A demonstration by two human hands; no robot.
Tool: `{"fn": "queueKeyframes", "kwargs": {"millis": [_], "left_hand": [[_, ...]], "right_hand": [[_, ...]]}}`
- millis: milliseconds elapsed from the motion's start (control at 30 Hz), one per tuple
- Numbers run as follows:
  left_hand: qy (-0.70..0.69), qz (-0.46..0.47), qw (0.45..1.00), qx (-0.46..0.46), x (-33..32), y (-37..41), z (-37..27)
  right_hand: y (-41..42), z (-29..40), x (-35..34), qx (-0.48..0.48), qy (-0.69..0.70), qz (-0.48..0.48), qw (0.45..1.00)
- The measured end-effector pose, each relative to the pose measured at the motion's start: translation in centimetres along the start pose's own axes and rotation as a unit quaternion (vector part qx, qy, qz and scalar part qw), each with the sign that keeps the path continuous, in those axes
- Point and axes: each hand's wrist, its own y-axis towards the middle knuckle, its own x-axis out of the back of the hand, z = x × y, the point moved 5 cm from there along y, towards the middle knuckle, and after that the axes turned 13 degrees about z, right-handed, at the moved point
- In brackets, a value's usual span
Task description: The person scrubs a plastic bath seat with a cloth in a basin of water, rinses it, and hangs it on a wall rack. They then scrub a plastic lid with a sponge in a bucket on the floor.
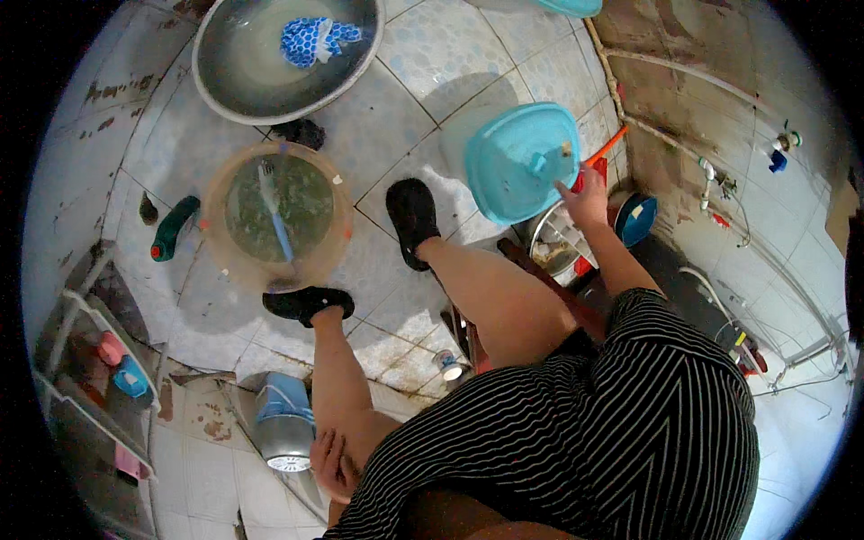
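My right hand grips the near right edge of a turquoise plastic lid, with a round knob-like middle and a small brown patch. My left hand rests on my left leg with its fingers a little apart and holds nothing. Before my feet stands a translucent tub of murky greenish water, with a blue-and-clear brush-like tool lying in it. Beyond it a large metal basin holds cloudy water and a blue-and-white patterned cloth. A dark wet bundle lies between the two vessels.
A dark green bottle with a red cap lies left of the tub. Under my right forearm are a white-rimmed bucket and a blue container. A rack is at the lower left, near a blue bucket. Pipes run along the right wall.
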Motion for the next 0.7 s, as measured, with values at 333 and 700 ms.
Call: {"fn": "queueKeyframes", "kwargs": {"millis": [333,700], "left_hand": [[0.076,-0.184,0.979,0.032,-1.0,-1.9,4.0],[0.246,-0.384,0.89,-0.021,-10.0,-6.1,-0.5]], "right_hand": [[5.6,-10.0,-7.4,-0.184,0.293,0.238,0.907],[7.7,-11.0,-8.0,-0.069,0.24,0.184,0.951]]}}
